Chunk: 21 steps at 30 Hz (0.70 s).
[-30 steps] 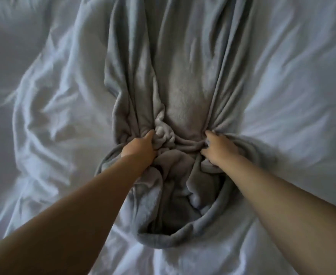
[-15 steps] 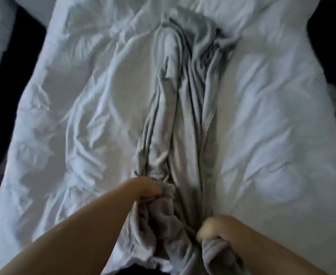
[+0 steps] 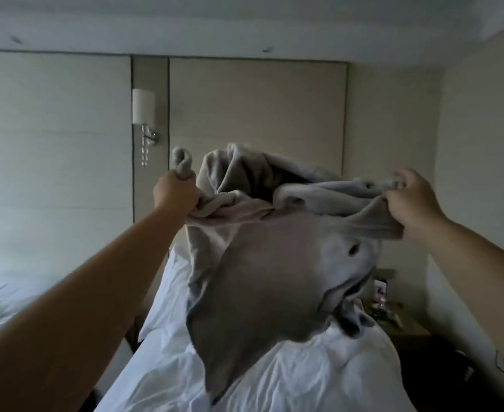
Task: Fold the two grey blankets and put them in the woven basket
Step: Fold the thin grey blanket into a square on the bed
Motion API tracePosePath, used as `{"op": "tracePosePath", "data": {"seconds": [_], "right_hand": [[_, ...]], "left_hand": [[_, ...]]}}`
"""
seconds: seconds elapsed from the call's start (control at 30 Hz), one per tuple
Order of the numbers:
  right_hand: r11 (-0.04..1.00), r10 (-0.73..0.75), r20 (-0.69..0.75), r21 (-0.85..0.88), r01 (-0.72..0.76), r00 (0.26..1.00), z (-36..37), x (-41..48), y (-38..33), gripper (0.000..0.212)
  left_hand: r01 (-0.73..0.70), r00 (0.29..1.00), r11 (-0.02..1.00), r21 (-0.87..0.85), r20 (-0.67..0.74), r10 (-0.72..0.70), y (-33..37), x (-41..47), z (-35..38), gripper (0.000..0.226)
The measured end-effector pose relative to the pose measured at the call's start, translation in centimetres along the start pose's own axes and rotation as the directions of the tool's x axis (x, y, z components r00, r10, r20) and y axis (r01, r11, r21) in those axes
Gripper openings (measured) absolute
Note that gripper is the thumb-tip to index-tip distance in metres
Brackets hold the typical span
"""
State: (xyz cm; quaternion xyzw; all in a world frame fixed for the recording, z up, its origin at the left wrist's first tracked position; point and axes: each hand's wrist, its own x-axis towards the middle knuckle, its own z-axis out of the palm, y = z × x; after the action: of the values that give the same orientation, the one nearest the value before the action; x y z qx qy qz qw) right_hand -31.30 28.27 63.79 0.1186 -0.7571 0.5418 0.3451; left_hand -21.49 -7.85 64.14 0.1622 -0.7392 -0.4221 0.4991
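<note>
Fingers (image 3: 185, 185) of two hands clutch one blanket (image 3: 262, 286).

Blanket (image 3: 262, 281) held above bed (image 3: 319, 376); lamp (image 3: 143, 110) behind left (nightstand (image 3: 405, 325) right).

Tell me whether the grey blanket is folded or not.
Not folded: the grey blanket hangs bunched and loose between the left hand and right hand, above the bed.

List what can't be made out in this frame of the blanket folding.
- Basket: nowhere in the head view.
- Second blanket: not visible.
- Blanket: its far end is motion-blurred, hidden behind its own raised folds, held by left hand and right hand.
- Nightstand: items too small and dark.
</note>
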Motion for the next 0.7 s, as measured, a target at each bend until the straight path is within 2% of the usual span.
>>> {"op": "tracePosePath", "data": {"seconds": [0.1, 0.2, 0.3, 0.37, 0.47, 0.57, 0.6, 0.63, 0.67, 0.7], "right_hand": [[0.991, 0.086, 0.018, 0.100, -0.087, 0.996, -1.8, -1.9, 0.5, 0.023], [0.974, 0.181, 0.069, 0.128, -0.189, 0.981, -2.4, -4.6, 1.5, 0.024], [0.953, 0.274, 0.090, 0.108, -0.283, 0.958, -2.4, -7.8, 3.1, 0.025], [0.918, 0.385, 0.107, 0.064, -0.392, 0.917, -2.3, -10.1, 4.8, 0.025], [0.765, 0.635, 0.182, -0.012, -0.644, 0.751, -2.2, -14.2, 8.0, 0.024], [0.616, 0.779, 0.296, -0.203, -0.761, 0.552, -2.2, -19.6, 11.0, 0.015], [0.570, 0.814, 0.313, -0.270, -0.776, 0.489, -2.2, -21.8, 12.0, 0.017], [0.522, 0.844, 0.332, -0.329, -0.787, 0.422, -2.2, -24.1, 12.9, 0.018], [0.471, 0.870, 0.350, -0.379, -0.796, 0.348, -2.3, -26.4, 13.8, 0.019], [0.419, 0.890, 0.368, -0.427, -0.801, 0.270, -2.3, -28.7, 14.7, 0.022]], "left_hand": [[0.059, 0.998, 0.997, -0.040, 0.020, -0.058, -0.2, -1.3, -1.5, 0.038], [0.162, 0.984, 0.976, -0.143, 0.097, -0.149, -1.6, -3.2, -2.1, 0.037], [0.250, 0.962, 0.954, -0.166, 0.151, -0.226, -4.0, -6.3, -2.1, 0.035], [0.299, 0.947, 0.944, -0.142, 0.168, -0.275, -5.8, -9.1, -2.1, 0.036], [0.375, 0.914, 0.925, -0.063, 0.191, -0.358, -9.0, -13.7, -2.3, 0.037], [0.456, 0.838, 0.880, 0.138, 0.266, -0.476, -13.0, -19.1, -2.8, 0.036], [0.253, 0.856, 0.849, 0.465, 0.302, -0.420, -14.6, -21.1, -3.1, 0.040], [0.030, 0.850, 0.755, 0.655, 0.381, -0.364, -15.8, -23.3, -3.4, 0.045], [0.057, 0.840, 0.753, 0.656, 0.376, -0.391, -17.2, -25.1, -3.6, 0.046], [0.350, 0.777, 0.795, 0.495, 0.321, -0.542, -17.9, -26.9, -3.7, 0.043]]}}
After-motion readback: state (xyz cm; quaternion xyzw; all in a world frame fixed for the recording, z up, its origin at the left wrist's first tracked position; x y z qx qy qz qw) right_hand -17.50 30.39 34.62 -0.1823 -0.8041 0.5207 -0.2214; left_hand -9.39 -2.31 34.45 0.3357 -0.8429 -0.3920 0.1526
